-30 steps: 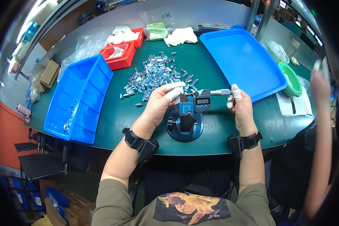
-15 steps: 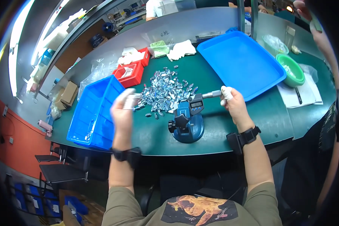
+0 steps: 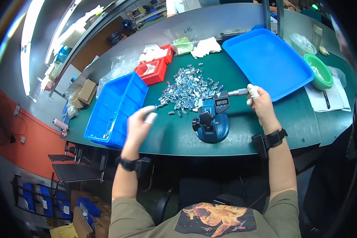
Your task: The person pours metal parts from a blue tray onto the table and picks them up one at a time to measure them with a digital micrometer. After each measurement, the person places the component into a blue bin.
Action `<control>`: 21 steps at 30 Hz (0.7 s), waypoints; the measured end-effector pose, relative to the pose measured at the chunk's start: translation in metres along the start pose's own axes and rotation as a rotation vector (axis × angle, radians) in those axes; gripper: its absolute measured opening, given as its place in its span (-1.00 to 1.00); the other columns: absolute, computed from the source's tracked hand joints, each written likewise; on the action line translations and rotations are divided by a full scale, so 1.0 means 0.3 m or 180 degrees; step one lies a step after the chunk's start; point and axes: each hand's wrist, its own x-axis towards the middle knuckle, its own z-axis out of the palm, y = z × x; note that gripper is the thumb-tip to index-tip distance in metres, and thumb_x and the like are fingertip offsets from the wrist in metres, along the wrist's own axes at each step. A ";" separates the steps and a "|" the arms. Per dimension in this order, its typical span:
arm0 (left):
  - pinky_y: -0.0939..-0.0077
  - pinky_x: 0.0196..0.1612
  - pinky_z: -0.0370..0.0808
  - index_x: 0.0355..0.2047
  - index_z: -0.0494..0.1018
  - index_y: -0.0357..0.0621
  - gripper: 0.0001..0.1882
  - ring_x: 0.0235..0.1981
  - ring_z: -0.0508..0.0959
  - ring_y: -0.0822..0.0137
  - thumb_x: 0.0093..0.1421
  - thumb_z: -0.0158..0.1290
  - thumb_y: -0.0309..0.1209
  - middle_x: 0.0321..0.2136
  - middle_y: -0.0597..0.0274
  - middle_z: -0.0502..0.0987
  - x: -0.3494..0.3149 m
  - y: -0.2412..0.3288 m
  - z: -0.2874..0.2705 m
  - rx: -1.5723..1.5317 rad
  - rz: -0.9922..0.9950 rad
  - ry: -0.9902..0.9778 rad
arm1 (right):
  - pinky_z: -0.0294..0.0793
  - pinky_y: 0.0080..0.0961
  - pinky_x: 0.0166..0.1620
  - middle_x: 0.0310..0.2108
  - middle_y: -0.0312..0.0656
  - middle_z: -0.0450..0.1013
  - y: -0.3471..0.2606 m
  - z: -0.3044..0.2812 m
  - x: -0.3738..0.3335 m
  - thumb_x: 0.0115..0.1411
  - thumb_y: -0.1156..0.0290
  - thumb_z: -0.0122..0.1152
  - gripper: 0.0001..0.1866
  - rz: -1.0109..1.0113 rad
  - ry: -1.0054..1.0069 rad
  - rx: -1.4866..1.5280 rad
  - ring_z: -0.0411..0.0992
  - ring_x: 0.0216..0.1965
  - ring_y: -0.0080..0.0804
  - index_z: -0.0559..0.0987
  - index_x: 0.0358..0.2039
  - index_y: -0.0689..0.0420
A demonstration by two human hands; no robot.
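My left hand (image 3: 140,123), with white covers on its fingertips, is just right of the deep blue bin (image 3: 116,113). Its thumb and forefinger come together on what looks like a small shiny metal part (image 3: 157,106), at the near-left edge of a heap of such metal parts (image 3: 188,88). My right hand (image 3: 259,101) has white-covered fingers closed around the end of a digital micrometer (image 3: 237,92). A blue stand (image 3: 212,126) with a black knob carries the micrometer. Whether anything sits between its measuring faces cannot be seen.
A wide blue tray (image 3: 270,65) lies behind my right hand. Beyond it are a green bowl (image 3: 320,73), white paper (image 3: 329,95) and a black pen (image 3: 326,99). Red boxes (image 3: 156,71) and white cloth (image 3: 206,48) stand along the far side. A brown carton (image 3: 87,91) is left.
The view has shifted, so the bench appears farther right and higher. My left hand has come nearer to me relative to the heap. My right hand stays on the micrometer's end.
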 end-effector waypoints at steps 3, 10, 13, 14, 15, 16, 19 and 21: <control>0.53 -0.22 0.41 -0.26 0.43 -0.26 -0.70 -0.28 0.50 0.29 -0.04 0.10 -0.43 -0.33 0.04 0.50 0.033 -0.062 0.162 0.0593 0.0074 -0.0333 | 0.06 -0.82 -0.66 -0.71 -0.43 0.24 0.011 0.011 -0.002 0.15 0.21 -0.02 -0.73 -0.0035 -0.0026 -0.0046 0.13 -0.71 -0.77 0.39 -0.58 0.09; 0.57 -0.30 0.41 -0.22 0.39 -0.26 -0.70 -0.36 0.51 0.30 0.02 0.05 -0.41 -0.36 0.11 0.50 0.121 -0.073 0.212 0.0251 -0.0518 -0.0830 | 0.08 -0.81 -0.65 -0.71 -0.42 0.25 -0.010 0.009 -0.004 0.15 0.19 -0.02 -0.71 -0.0050 -0.0015 -0.0116 0.13 -0.71 -0.76 0.39 -0.59 0.10; 0.58 -0.28 0.41 -0.18 0.37 -0.26 -0.71 -0.38 0.51 0.33 0.07 0.00 -0.42 -0.36 0.15 0.50 0.132 0.016 0.238 -0.1372 -0.0886 -0.0443 | 0.08 -0.81 -0.65 -0.71 -0.42 0.25 -0.016 0.013 -0.002 0.15 0.18 -0.02 -0.70 0.0043 -0.0037 -0.0160 0.13 -0.71 -0.76 0.39 -0.59 0.11; 0.62 -0.31 0.41 -0.18 0.37 -0.24 -0.72 -0.38 0.51 0.36 0.08 -0.01 -0.44 -0.38 0.17 0.49 0.142 0.089 0.252 -0.2029 -0.0899 -0.0546 | 0.08 -0.81 -0.64 -0.71 -0.42 0.25 -0.015 0.006 -0.001 0.15 0.18 -0.02 -0.70 0.0038 -0.0017 -0.0139 0.13 -0.70 -0.76 0.39 -0.59 0.11; 0.67 -0.34 0.40 -0.18 0.36 -0.22 -0.74 -0.37 0.51 0.39 0.09 -0.02 -0.47 -0.40 0.19 0.49 0.151 0.140 0.270 -0.2692 -0.0905 -0.0647 | 0.08 -0.81 -0.64 -0.71 -0.42 0.25 -0.014 -0.001 -0.001 0.15 0.18 -0.02 -0.70 0.0032 0.0004 -0.0121 0.13 -0.70 -0.76 0.39 -0.59 0.11; 0.67 -0.34 0.40 -0.18 0.36 -0.22 -0.74 -0.37 0.51 0.39 0.09 -0.02 -0.47 -0.40 0.19 0.49 0.161 0.162 0.288 -0.2711 -0.0903 -0.0658 | 0.08 -0.82 -0.64 -0.71 -0.42 0.26 -0.014 -0.003 -0.001 0.15 0.18 -0.02 -0.70 0.0014 0.0029 -0.0100 0.13 -0.70 -0.76 0.39 -0.59 0.11; 0.67 -0.38 0.41 -0.19 0.37 -0.23 -0.75 -0.36 0.51 0.39 0.08 -0.02 -0.49 -0.41 0.17 0.49 0.186 0.206 0.339 -0.3760 -0.1133 -0.0985 | 0.08 -0.82 -0.64 -0.71 -0.42 0.26 -0.011 0.013 -0.001 0.15 0.19 -0.02 -0.71 0.0015 0.0019 -0.0101 0.14 -0.70 -0.76 0.39 -0.58 0.11; 0.63 -0.35 0.43 -0.20 0.37 -0.25 -0.75 -0.36 0.51 0.37 0.08 -0.02 -0.48 -0.40 0.17 0.49 0.177 0.208 0.354 -0.3851 -0.1158 -0.1068 | 0.08 -0.82 -0.64 -0.70 -0.42 0.26 -0.010 0.014 -0.004 0.15 0.19 -0.02 -0.71 0.0027 0.0025 -0.0116 0.14 -0.70 -0.77 0.39 -0.58 0.11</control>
